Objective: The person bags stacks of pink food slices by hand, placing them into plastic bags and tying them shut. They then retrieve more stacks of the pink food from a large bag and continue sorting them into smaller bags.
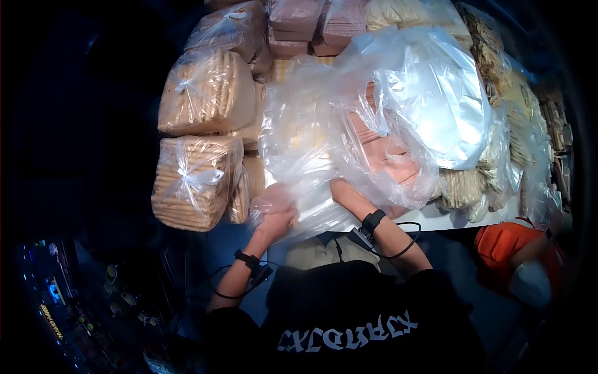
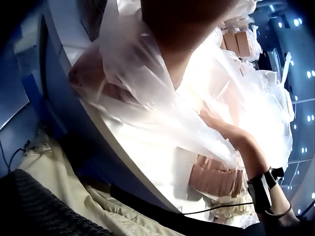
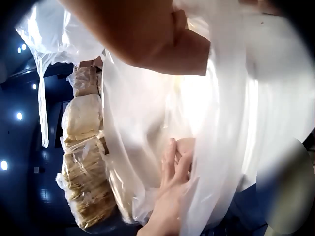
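Observation:
A large clear plastic bag (image 1: 293,134) lies spread on the white table in front of me. My left hand (image 1: 273,215) is at its near left edge, with film over part of the hand; in the right wrist view its fingers curl against the plastic. The right hand (image 1: 342,192) reaches into the bag's near side, and its fingers are hidden there by film, so I cannot tell how they lie. Right beside it sits a loose clear bag around a stack of pink flat pieces (image 1: 398,159). A shiny, puffed plastic bag (image 1: 439,93) rests behind that stack.
Tied bags of tan flat pieces (image 1: 196,184) line the left side. Bags of pink pieces (image 1: 296,19) stand at the back, and cream-coloured bundles (image 1: 461,187) fill the right. A white table edge (image 1: 448,221) runs in front of me. Someone in orange clothing (image 1: 507,246) is at the right.

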Demonstrator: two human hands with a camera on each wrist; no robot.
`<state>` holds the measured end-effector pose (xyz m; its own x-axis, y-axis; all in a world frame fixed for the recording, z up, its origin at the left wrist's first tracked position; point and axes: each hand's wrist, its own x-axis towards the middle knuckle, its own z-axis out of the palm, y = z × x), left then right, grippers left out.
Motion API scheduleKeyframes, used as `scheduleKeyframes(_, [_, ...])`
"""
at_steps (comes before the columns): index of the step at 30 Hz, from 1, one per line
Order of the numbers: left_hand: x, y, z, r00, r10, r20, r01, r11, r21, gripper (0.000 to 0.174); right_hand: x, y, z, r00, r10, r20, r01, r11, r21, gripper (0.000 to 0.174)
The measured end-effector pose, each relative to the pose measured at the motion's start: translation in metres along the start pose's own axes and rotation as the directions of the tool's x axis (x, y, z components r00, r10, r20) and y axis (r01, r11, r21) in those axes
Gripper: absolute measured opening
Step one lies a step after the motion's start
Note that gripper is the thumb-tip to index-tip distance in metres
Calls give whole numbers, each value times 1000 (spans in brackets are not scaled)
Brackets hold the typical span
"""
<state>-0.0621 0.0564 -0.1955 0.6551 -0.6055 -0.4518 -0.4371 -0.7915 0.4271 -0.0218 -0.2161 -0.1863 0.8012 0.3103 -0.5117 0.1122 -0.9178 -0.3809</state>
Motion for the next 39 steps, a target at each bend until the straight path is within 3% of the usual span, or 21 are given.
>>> scheduleKeyframes(2, [4,11,-9,996,-67,61,69,997,-24,25,-17,-26,-24,978,-173,120,166,984,71,66])
scheduleKeyframes(4, [9,8,-15,989,-87,120,92,995,-39,27,-77,-53,-70,813,-581,38,515,749,417,48])
scheduleKeyframes(7, [2,-6,-3,1000,-12,28,16,992,-122,36,-128,-53,-172,728,-685,14,235,268,934,38])
scheduleKeyframes(8, [3,-3,-1,1000,-25,15,27,991,-133,39,-125,-30,-181,889,-452,-69,226,304,925,36])
scheduleKeyframes(9, [2,-1,-4,999,-41,3,41,989,-141,42,-118,0,-188,969,-187,-161,217,335,917,35])
scheduleKeyframes(10, [0,0,-5,998,-60,-8,58,988,-146,45,-106,29,-191,994,39,-105,79,417,905,35])
scheduleKeyframes(11, [2,-2,0,994,-105,-14,101,979,-175,50,-90,51,-187,961,267,-64,-70,465,882,35])
scheduleKeyframes(14, [6,-9,9,994,-87,-59,74,977,-200,53,-31,69,-148,929,320,-185,137,167,976,33])
scheduleKeyframes(16, [5,3,-10,987,-161,5,159,962,-221,52,12,80,-125,875,434,-215,280,-91,956,31])
scheduleKeyframes(20, [12,-5,1,960,-241,145,277,899,-338,49,43,66,-132,919,346,-191,265,-182,947,34])
scheduleKeyframes(23, [8,5,19,932,-162,-324,146,987,-72,41,66,68,-141,954,284,-93,156,-207,966,35])
scheduleKeyframes(26, [5,26,-5,934,-337,-121,307,927,-216,45,85,78,-151,964,266,-13,73,-219,973,36])
scheduleKeyframes(29, [11,17,17,889,-235,-392,225,972,-72,45,94,84,-152,960,280,20,46,-228,973,38])
scheduleKeyframes(32, [13,16,19,886,-284,-368,232,956,-178,45,103,84,-152,958,285,41,30,-242,970,39])
scheduleKeyframes(37, [35,-6,61,816,-208,-539,130,975,-180,28,114,81,-145,952,302,52,35,-276,961,41])
scheduleKeyframes(39, [34,-11,63,840,-229,-491,126,964,-234,30,112,78,-143,952,300,58,34,-290,956,42])
